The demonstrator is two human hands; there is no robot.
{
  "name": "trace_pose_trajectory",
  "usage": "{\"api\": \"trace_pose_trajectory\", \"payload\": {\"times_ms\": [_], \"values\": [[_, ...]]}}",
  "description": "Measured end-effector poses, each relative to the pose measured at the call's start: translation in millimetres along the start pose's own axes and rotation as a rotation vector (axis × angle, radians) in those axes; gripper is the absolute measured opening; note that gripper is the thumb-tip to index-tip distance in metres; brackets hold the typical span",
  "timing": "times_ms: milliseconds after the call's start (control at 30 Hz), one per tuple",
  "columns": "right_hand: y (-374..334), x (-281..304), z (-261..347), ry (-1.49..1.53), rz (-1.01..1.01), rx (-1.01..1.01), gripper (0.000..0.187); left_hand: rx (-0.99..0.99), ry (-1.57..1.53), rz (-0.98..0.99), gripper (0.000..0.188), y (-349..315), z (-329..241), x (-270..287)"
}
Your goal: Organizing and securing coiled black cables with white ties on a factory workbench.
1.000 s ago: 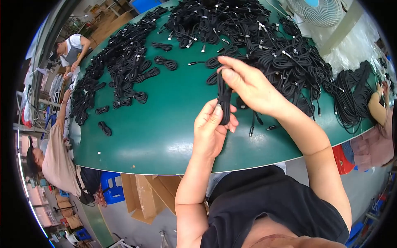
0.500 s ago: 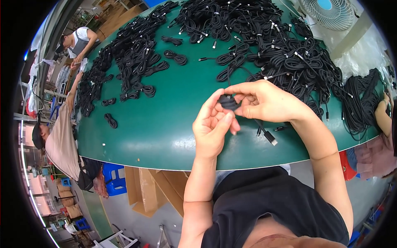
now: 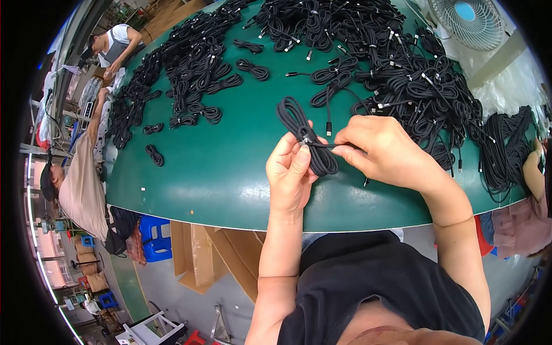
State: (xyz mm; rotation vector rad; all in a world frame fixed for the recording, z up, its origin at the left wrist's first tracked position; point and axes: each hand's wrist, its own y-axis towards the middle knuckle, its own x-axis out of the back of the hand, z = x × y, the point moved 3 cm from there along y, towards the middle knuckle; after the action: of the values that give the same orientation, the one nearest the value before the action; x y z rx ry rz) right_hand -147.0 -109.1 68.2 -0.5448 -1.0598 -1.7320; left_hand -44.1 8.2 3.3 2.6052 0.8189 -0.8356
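My left hand [image 3: 289, 175] is closed round a coiled black cable [image 3: 294, 118], its thumb pressed over the middle of the bundle where a light-coloured bit shows. The loops stand out above and below that grip in a figure-eight shape. To the right of it, my right hand [image 3: 382, 150] pinches a thin black strand that runs from the bundle's middle. Just beyond the hands, a loose cable end with a metal plug [image 3: 329, 130] points toward me on the green table [image 3: 230, 172].
Heaps of bundled black cables [image 3: 397, 75] cover the table's far right, with more bundles [image 3: 195, 75] at the left. A fan [image 3: 467, 22] and clear plastic bags [image 3: 506, 80] stand at the back right. Co-workers are at the left and right edges. Cardboard boxes [image 3: 198, 259] sit below the table.
The cable bundle has turned and now shows its full looped length in my left hand. My right hand has shifted right, off the bundle, drawing a strand outward.
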Motion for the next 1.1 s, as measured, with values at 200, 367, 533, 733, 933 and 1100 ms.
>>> {"api": "trace_pose_trajectory", "payload": {"times_ms": [200, 367, 533, 733, 933, 1100], "values": [[-1.5, -7.4, 14.6, -0.028, -0.169, 0.052, 0.012, -0.002, 0.030, 0.044, 0.043, -2.7, 14.5, -8.4], [0.0, -4.1, 16.5, -0.053, -0.096, -0.052, 0.014, -0.224, -0.050, -0.062, 0.035, 1.2, 5.2, 0.0], [-4.2, -6.7, 17.2, -0.157, -0.109, 0.028, 0.015, -0.125, 0.135, -0.042, 0.036, -5.3, 13.4, -10.7], [-5.3, -0.5, 20.8, -0.182, -0.066, -0.017, 0.014, -0.201, -0.090, -0.041, 0.034, 0.9, 9.6, -2.0], [-9.3, -4.9, 20.8, -0.104, 0.015, -0.033, 0.023, -0.039, -0.001, 0.030, 0.042, -1.8, 13.9, -17.0], [3.3, 23.0, 6.6, 0.023, -0.218, -0.081, 0.041, 0.119, -0.115, 0.182, 0.045, -4.9, 16.3, -10.9]]}}
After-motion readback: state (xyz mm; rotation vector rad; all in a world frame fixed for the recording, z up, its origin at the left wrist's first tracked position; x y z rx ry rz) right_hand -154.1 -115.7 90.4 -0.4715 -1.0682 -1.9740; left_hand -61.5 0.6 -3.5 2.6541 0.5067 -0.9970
